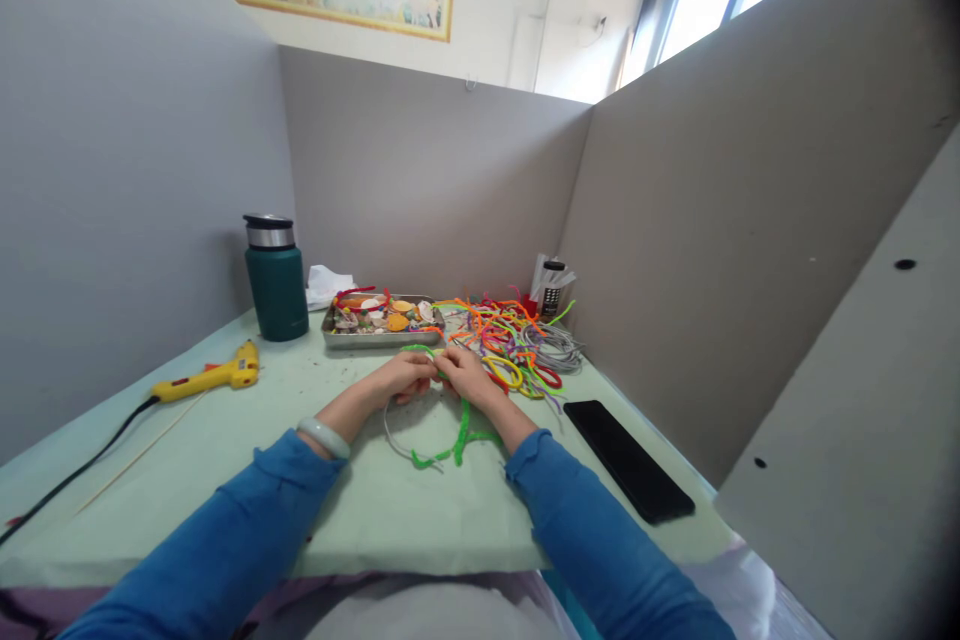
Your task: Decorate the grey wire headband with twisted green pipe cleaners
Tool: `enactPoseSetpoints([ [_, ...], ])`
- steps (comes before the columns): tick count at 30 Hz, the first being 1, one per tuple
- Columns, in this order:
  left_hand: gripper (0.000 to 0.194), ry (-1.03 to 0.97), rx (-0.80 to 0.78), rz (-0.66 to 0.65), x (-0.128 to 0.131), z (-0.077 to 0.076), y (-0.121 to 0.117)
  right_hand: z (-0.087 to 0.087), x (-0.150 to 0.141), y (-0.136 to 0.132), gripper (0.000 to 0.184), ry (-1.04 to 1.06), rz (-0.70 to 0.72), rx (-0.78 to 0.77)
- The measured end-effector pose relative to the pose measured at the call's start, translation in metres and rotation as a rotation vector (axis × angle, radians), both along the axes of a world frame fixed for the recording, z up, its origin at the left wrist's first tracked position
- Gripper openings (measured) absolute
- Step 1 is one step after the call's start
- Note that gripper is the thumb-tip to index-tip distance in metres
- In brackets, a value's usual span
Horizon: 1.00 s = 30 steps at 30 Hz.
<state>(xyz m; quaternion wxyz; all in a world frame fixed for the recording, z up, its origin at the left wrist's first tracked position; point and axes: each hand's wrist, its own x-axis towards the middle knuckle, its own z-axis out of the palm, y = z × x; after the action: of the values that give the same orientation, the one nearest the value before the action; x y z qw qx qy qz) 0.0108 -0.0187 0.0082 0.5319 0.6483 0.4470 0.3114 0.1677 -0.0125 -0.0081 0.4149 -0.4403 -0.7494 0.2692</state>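
Note:
My left hand [409,378] and my right hand [463,372] meet over the middle of the table, fingers pinched together. Between them they hold a green pipe cleaner [461,435], whose fuzzy ends stick out above the fingers and hang below my right hand. A thin grey wire [395,440] curves down from under my left hand and meets the green fuzzy strands near the tabletop, forming a rough loop. Exactly where the fingertips grip is hidden by the fingers.
Behind my hands stands a metal tray [382,340] of shells and small pieces. Right of it lie tangled colourful pipe cleaners [502,330] and a grey wire coil [555,350]. A phone [628,460], a yellow glue gun [210,378], a thin stick [139,455] and a green bottle [277,285] surround the workspace.

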Motion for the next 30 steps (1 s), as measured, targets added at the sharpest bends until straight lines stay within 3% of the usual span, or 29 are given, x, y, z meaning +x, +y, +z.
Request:
enactPoseSetpoints([
  [30,0.016,0.059,0.011,-0.002,0.0016,0.004,-0.0043,-0.0027,0.0001,0.0007,0.023,-0.065,-0.022,0.059],
])
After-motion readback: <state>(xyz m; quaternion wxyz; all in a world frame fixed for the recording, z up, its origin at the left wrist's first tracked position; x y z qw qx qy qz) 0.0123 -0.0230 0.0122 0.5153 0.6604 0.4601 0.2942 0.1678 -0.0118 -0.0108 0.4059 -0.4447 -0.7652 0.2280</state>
